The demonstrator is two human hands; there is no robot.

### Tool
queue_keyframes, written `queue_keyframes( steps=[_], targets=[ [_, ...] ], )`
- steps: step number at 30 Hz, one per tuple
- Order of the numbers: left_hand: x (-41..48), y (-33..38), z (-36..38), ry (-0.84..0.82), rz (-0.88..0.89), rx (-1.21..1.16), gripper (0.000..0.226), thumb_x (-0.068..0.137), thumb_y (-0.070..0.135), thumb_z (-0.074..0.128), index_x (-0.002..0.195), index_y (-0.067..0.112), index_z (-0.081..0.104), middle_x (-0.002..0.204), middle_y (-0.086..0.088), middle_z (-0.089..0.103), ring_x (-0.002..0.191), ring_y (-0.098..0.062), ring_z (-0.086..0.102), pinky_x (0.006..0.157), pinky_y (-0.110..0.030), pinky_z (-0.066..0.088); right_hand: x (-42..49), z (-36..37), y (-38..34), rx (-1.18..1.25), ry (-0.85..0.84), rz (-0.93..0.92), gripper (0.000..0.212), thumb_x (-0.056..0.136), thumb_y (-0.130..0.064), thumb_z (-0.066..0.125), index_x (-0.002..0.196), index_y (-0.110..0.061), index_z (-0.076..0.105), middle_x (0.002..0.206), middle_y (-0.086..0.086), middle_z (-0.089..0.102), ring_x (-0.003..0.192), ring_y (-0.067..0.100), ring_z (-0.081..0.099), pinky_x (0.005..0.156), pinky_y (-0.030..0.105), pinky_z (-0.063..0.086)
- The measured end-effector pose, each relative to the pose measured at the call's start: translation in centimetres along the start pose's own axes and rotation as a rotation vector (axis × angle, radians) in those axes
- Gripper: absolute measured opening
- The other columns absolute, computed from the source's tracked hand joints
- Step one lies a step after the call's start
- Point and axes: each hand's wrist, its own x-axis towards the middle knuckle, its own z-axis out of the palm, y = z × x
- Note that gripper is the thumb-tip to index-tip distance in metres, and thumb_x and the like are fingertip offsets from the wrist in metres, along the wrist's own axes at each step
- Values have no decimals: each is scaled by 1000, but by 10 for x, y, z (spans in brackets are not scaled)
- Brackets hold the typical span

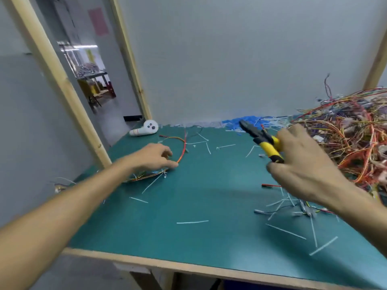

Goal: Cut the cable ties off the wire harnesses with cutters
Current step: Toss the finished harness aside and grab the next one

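Harness (182,153) centre-left: light, floppy thin wires; pinch bundle near cut. Left hand (154,158) loosely curled on it, grip unclear. Right hand (303,166) grips cutters (264,141) by yellow handles.

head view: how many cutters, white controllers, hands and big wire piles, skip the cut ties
cutters: 1
white controller: 1
hands: 2 (left hand, right hand)
big wire pile: 1
total: 5
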Motion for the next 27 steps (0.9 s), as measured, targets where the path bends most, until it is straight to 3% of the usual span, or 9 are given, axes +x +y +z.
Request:
queue_keyframes(
  steps=[4, 7, 10, 12, 14, 18, 21, 23, 27],
  targets=[
    [17, 10, 30, 204, -63, -68, 11, 94, 28, 65, 96, 18, 69, 100, -6, 68, 98, -28, 64, 83, -38, 52, -5, 63, -10, -32, -183, -47, 25, 84, -22, 64, 90, -22, 40, 100, -1, 34, 77, 30, 50, 64, 41, 39],
    [28, 14, 7, 372, -171, -194, 19, 96, 12, 50, 90, 1, 64, 91, -24, 68, 90, -42, 66, 66, -43, 52, -5, 80, 7, 19, -140, -24, 30, 83, -21, 64, 85, -28, 35, 99, -3, 33, 75, 30, 51, 61, 41, 41],
    [20, 22, -49, 497, -264, -555, 26, 99, 10, 44, 75, 11, 51, 56, -13, 50, 42, -23, 48, 42, -26, 40, -2, 84, 14, 170, -106, -53, 33, 75, -20, 61, 78, -29, 30, 92, -5, 35, 73, 22, 46, 60, 40, 38],
    [1, 42, -79, 335, -205, -1019, 33, 99, 1, 34, 70, 16, 36, 55, -3, 31, 32, -9, 23, 37, -11, 19, 3, 83, 18, 321, -111, -6, 26, 65, -23, 60, 78, -22, 37, 87, -2, 43, 72, 18, 43, 60, 39, 32],
    [-24, 74, -81, 183, -35, -1228, 36, 105, 1, 31, 73, 17, 35, 59, -2, 31, 34, -4, 19, 32, -12, 13, 7, 81, 17, 575, -153, 78, 26, 62, -24, 63, 80, -16, 47, 82, 2, 55, 69, 22, 45, 62, 39, 35],
    [-57, 159, -39, 12, 138, -1128, 22, 109, 8, 45, 89, 16, 46, 64, -2, 39, 39, -7, 25, 39, -13, 17, 13, 78, 9, 1234, -236, 170, 13, 77, -18, 69, 67, -24, 63, 85, 18, 61, 57, 24, 44, 55, 33, 33],
    [-69, 203, 3, -158, 172, -1163, 10, 109, 9, 45, 101, 15, 47, 72, -8, 44, 40, -9, 34, 38, -15, 18, 13, 76, 15, 1361, -165, 255, 11, 87, -22, 68, 79, -18, 73, 77, 18, 60, 59, 23, 50, 52, 30, 37],
    [-71, 215, 27, -207, 212, -1099, 9, 108, 10, 45, 101, 15, 48, 75, -7, 49, 42, -10, 40, 37, -14, 22, 15, 75, 21, 1386, -88, 308, 11, 92, -10, 61, 84, -9, 70, 76, 12, 67, 59, 20, 55, 53, 30, 41],
    [-61, 218, 54, -209, 214, -1028, 10, 107, 8, 46, 99, 11, 51, 71, -3, 52, 40, -10, 48, 33, -15, 29, 24, 63, 34, 1526, 21, 442, 27, 69, 2, 59, 96, -2, 59, 97, 21, 76, 62, 21, 55, 59, 34, 40]
  ],
)
